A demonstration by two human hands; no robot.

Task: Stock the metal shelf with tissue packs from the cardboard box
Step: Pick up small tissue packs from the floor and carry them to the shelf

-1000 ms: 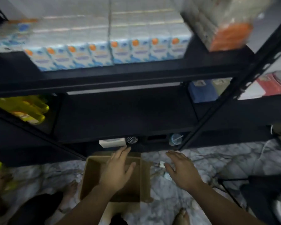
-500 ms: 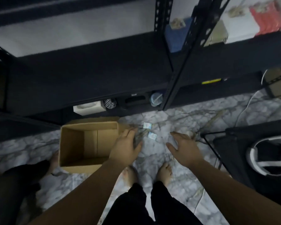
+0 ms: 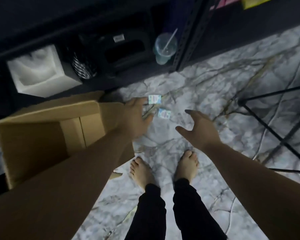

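From my remote seat I look straight down past both forearms at a marbled floor. On the far left a white moulded foam block sits under the bottom level of the metal shelf, with something striped just beside it that I cannot identify. Below these, the cardboard box lies open on the floor; what I can see of its inside is bare brown board, though my left forearm crosses its near right corner and hides that part.

My left hand reaches forward past the box's right edge, palm down, fingers straight and a little spread, holding nothing; its fingertips lie just short of a small pale-blue tissue pack on the floor. A second tissue pack lies near it, between my two hands. Both are blurred, so I cannot read their print.

Above, in the shelf's dark bottom bay, a clear plastic cup with a straw stands beside the perforated upright.

My right hand hovers over the floor, palm down, thumb splayed toward the left and fingers loosely extended, gripping nothing. Under the hands are two bare feet and dark trouser legs.

At the right edge thin black metal legs are cut off by the frame, and I cannot tell what they carry.
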